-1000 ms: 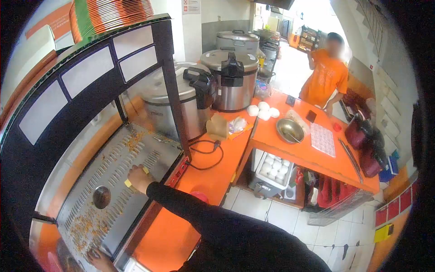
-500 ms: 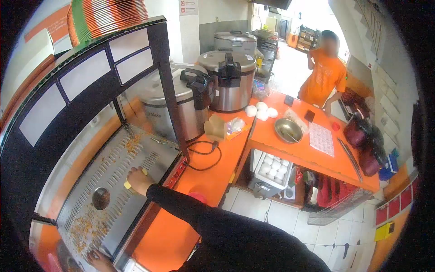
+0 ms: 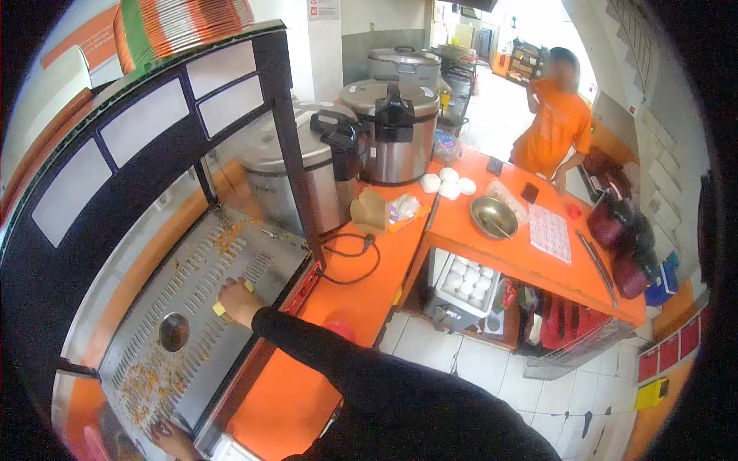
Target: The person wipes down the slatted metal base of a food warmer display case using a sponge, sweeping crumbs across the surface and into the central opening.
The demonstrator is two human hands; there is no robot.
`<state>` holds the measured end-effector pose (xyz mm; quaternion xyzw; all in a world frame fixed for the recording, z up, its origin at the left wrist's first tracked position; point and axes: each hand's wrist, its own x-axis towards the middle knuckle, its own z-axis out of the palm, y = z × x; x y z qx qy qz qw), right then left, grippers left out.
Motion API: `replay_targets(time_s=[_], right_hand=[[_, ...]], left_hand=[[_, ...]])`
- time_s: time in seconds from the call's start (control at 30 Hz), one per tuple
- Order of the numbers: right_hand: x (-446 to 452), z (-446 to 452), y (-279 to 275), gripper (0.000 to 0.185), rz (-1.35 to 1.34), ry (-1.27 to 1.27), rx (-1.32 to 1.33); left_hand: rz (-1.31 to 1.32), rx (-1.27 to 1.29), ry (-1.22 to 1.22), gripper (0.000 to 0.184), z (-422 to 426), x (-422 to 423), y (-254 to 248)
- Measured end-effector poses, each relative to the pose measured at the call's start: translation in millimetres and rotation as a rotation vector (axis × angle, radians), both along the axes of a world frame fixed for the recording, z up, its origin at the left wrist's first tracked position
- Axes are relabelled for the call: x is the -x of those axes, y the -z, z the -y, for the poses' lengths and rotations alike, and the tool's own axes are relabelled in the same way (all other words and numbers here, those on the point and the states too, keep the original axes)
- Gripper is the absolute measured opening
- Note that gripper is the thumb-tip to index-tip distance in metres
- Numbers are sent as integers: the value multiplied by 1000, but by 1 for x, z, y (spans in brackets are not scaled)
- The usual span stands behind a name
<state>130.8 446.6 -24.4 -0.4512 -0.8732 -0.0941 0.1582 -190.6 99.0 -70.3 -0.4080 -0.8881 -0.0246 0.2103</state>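
We had our right hand (image 3: 240, 301) clamped on a sponge (image 3: 219, 310) over the tray (image 3: 221, 355), an end showing either side. Crumbs (image 3: 154, 383) lay beside our left hand (image 3: 174, 441), whose grip we couldn't tell.

Light overexposes the rear passage (image 3: 486, 115); pot lids (image 3: 363, 94) reflect highlights. Fisheye distortion bends the periphery; black vignetting fills the corners.

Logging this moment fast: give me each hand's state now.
Left hand: at the edge of the metal tray; whether it grips anything cannot be told.
Right hand: closed, holding a yellow sponge-like piece.
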Motion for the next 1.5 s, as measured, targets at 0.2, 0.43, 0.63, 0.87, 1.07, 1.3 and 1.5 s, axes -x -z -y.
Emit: replay_targets(time_s=[0.2,0.43,0.63,0.87,1.07,1.3,1.5], right_hand=[[-6,4,-6,15,55,-38,-59],[1,-9,18,13,84,7,-196],[-9,6,-10,15,19,-43,2],[-7,7,-10,15,22,-25,-24],[-13,10,-15,16,67,-47,-52],[-16,13,-25,17,54,-58,-37],[-11,5,-8,16,32,-68,-107]], left_hand=[[299,-380,-167,58,-14,-49,-42],[106,-257,-85,52,-1,15,14],[-216,-51,99,50,9,36,34],[-77,-162,-7,33,-4,-6,0],[89,-463,-52,45,-16,-68,-53],[66,-449,-33,50,-15,-71,-55],[117,-423,-105,51,-17,-72,-57]])
